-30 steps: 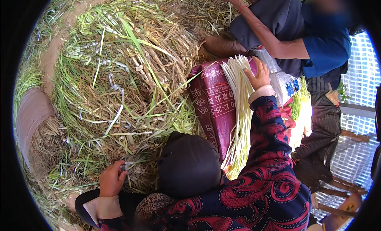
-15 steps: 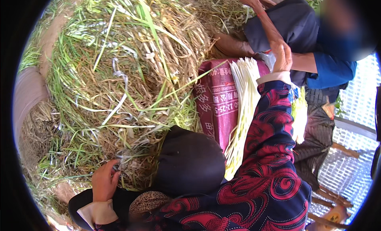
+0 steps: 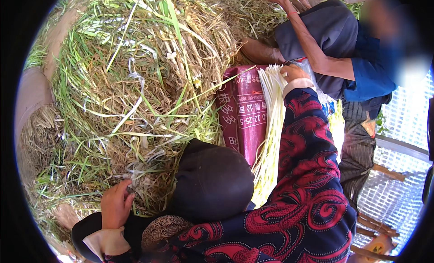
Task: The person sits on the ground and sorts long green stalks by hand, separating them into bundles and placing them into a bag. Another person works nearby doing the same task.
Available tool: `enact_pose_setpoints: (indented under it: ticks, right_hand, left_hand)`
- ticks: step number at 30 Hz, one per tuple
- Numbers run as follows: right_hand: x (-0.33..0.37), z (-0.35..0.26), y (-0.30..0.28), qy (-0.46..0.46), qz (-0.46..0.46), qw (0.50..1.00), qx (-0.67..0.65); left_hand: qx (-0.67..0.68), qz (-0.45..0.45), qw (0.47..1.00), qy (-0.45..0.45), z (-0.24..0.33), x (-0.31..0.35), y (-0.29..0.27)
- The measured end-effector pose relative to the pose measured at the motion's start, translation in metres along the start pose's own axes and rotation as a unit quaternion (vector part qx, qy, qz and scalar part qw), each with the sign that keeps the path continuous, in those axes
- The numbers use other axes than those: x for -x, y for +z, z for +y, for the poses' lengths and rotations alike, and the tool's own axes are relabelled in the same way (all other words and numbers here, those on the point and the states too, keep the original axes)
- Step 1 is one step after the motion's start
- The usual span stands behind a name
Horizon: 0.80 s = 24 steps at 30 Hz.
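Note:
A long bundle of pale, thin vegetable stalks lies on a dark red printed sack, right of centre. My right hand is at the bundle's far end, its curled fingers touching the stalk tips. My right sleeve covers part of the bundle's right side. At the lower left, my left hand rests over my leg beside the heap of leaves, with thumb and fingers pinched together. Something small and dark shows between them, too small to name. Wisps of clear plastic lie just beyond these fingertips.
A big heap of green leaves and dry straw fills the left and middle. My dark-covered knee stands between heap and sack. Another person sits at the far right. A second pale bundle lies right of my sleeve, partly in printed plastic.
My right hand has come from beyond the bundle, where it was stretched out, back to the stalk tips with fingers bent. My left hand has stayed nearly in place, still pinched.

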State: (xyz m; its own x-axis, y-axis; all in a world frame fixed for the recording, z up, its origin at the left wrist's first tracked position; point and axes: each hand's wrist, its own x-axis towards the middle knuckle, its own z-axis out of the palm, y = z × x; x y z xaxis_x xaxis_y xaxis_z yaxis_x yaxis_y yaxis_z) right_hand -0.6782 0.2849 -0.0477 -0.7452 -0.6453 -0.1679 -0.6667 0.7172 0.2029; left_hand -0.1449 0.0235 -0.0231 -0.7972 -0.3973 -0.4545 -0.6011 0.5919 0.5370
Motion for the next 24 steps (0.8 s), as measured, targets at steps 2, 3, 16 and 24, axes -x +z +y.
enact_pose_setpoints:
  ticks: [2, 3, 16, 24]
  right_hand:
    - [-0.015, 0.004, 0.004, 0.032, -0.021, 0.999, 0.028]
    - [-0.021, 0.006, 0.005, 0.048, -0.032, 0.997, 0.042]
    - [-0.025, -0.073, -0.091, 0.071, 0.041, 0.696, -0.714]
    - [0.012, -0.05, 0.06, -0.078, -0.334, 0.914, -0.216]
  left_hand:
    - [0.001, -0.001, 1.0, -0.002, 0.001, 0.001, -0.001]
    - [0.003, -0.001, 1.0, -0.002, 0.002, 0.001, -0.002]
    - [-0.002, 0.027, 0.999, 0.026, 0.002, 0.008, 0.0]
    - [0.008, 0.032, 0.999, -0.006, -0.015, 0.029, 0.002]
